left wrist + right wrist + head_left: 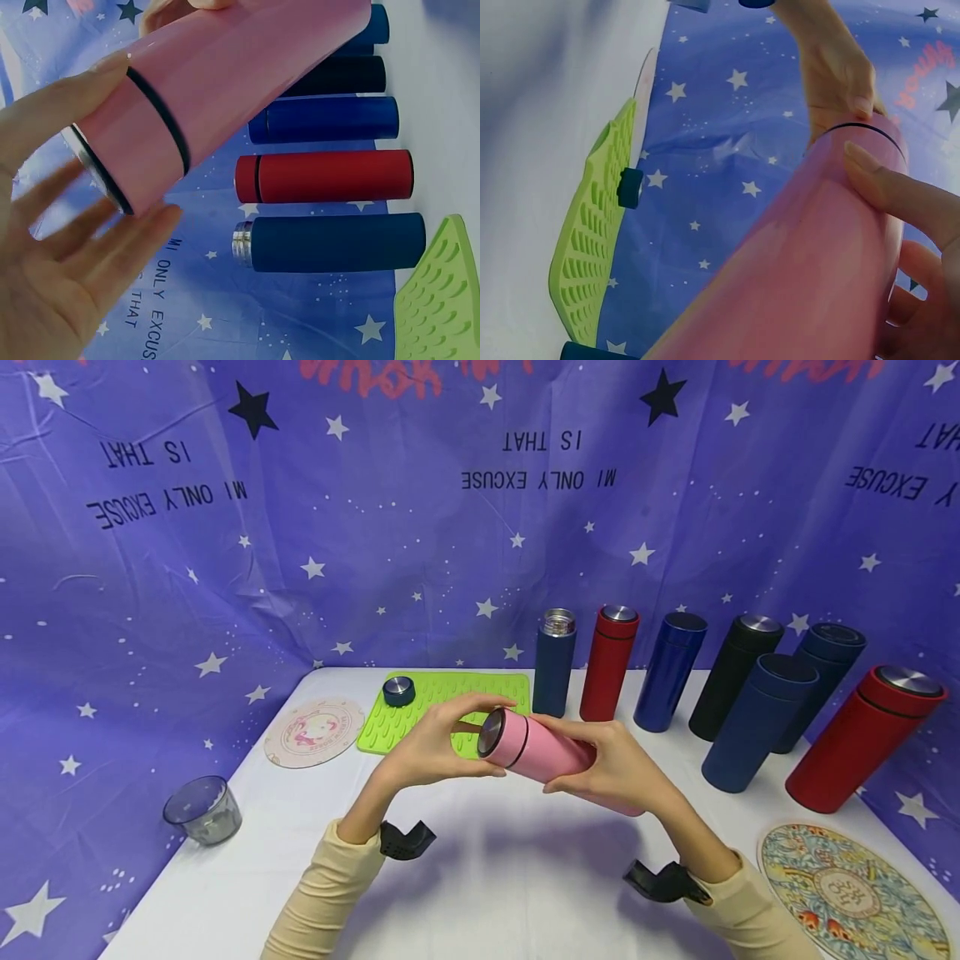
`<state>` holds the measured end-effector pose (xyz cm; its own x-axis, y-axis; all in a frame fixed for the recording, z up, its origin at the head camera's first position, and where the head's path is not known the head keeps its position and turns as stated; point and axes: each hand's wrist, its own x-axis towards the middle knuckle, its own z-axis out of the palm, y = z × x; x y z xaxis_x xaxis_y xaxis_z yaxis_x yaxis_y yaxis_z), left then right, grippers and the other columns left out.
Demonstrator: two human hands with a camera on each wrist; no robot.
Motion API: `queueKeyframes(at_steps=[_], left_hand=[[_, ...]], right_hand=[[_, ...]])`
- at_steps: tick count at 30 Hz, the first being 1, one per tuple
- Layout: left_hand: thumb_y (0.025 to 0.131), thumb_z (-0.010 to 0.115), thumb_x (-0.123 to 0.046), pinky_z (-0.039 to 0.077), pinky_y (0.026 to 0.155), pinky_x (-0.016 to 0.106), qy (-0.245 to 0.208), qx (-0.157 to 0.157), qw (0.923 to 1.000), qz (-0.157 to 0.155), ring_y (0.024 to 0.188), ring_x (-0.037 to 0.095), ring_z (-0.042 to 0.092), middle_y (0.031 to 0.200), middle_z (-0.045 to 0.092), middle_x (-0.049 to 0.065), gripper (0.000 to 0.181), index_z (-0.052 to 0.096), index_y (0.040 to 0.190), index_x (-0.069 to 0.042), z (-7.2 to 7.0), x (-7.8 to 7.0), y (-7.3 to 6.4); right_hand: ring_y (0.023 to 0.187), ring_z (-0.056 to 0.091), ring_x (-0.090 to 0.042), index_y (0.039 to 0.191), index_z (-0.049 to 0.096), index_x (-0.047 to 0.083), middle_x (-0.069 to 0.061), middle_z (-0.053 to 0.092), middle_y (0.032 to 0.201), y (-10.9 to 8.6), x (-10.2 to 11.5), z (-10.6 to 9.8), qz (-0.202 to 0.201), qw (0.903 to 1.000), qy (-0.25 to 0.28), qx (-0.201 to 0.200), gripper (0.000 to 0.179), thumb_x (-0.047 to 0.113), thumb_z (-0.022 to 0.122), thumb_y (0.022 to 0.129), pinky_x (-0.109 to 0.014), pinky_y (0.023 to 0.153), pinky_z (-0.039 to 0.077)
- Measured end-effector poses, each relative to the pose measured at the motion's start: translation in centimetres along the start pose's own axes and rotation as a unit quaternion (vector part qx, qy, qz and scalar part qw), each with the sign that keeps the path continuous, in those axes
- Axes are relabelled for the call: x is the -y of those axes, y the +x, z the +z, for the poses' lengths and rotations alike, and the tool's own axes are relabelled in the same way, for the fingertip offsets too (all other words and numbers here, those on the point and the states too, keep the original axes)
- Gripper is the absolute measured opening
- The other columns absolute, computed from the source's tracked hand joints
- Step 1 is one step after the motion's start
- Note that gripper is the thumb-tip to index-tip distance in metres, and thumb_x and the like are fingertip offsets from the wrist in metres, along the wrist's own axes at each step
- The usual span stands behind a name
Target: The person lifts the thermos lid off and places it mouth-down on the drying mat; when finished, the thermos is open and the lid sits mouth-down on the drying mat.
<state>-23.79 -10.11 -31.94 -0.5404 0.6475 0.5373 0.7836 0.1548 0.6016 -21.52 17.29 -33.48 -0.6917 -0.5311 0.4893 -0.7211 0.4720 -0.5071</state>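
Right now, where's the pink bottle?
In the head view, the pink bottle is just right of centre, tilted over the table, with the right hand round its body and the left hand at its lid.

Your white-topped table (487, 877), bearing a lime-green drying mat (476, 687), a pink-printed round placemat (315, 732), a smoky clear cup (204, 811) near its left edge; seven upright vacuum flasks (723, 693), an ornate round placemat (847, 893) at your right

Soft shadows spread over the bright worktop (465, 914) below the pink bottle (551, 750); both wrist views look dimmer and slightly hazy.
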Motion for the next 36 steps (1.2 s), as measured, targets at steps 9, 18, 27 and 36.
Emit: queueKeyframes(at_steps=[9,18,27,36], left_hand=[[0.063,0.087,0.002,0.058,0.077,0.039,-0.003,-0.035,0.9974,0.063,0.113,0.023,0.058,0.118,0.063,0.016,0.055,0.065,0.114,0.003,-0.4,-3.0,0.2],[0.064,0.086,0.003,0.059,0.072,0.038,-0.028,-0.083,0.9962,0.004,0.094,0.026,0.063,0.108,0.066,0.016,0.053,0.065,0.112,0.006,-0.3,-3.3,0.2],[0.068,0.089,-0.020,0.058,0.072,0.029,-0.019,-0.122,0.9873,-0.099,0.091,0.020,0.068,0.112,0.067,0.003,0.059,0.065,0.121,-0.012,0.5,-0.1,0.0],[0.068,0.089,-0.013,0.054,0.087,0.035,0.023,-0.010,0.9994,0.025,0.116,0.018,0.055,0.130,0.057,0.007,0.076,0.053,0.134,-0.002,-0.5,-1.0,0.1]], right_hand=[[0.093,0.063,-0.010,0.133,0.060,0.021,0.006,0.068,0.110,0.1,-0.1,0.2,-0.048,0.9986,-0.008,-0.021,0.078,0.033,0.092,0.062,-0.031,0.075,0.056],[0.103,0.066,-0.020,0.132,0.061,0.015,-0.002,0.067,0.120,0.3,0.0,1.3,-0.118,0.9852,-0.086,-0.089,0.080,0.024,0.094,0.059,-0.037,0.082,0.056],[0.107,0.064,-0.031,0.134,0.059,0.014,-0.011,0.064,0.123,0.4,0.0,2.2,-0.148,0.9575,-0.197,-0.150,0.080,0.020,0.092,0.061,-0.048,0.079,0.056],[0.091,0.063,-0.013,0.135,0.058,0.021,0.004,0.068,0.111,0.0,0.4,0.5,-0.053,0.9969,-0.039,-0.043,0.080,0.029,0.092,0.064,-0.032,0.074,0.056]])
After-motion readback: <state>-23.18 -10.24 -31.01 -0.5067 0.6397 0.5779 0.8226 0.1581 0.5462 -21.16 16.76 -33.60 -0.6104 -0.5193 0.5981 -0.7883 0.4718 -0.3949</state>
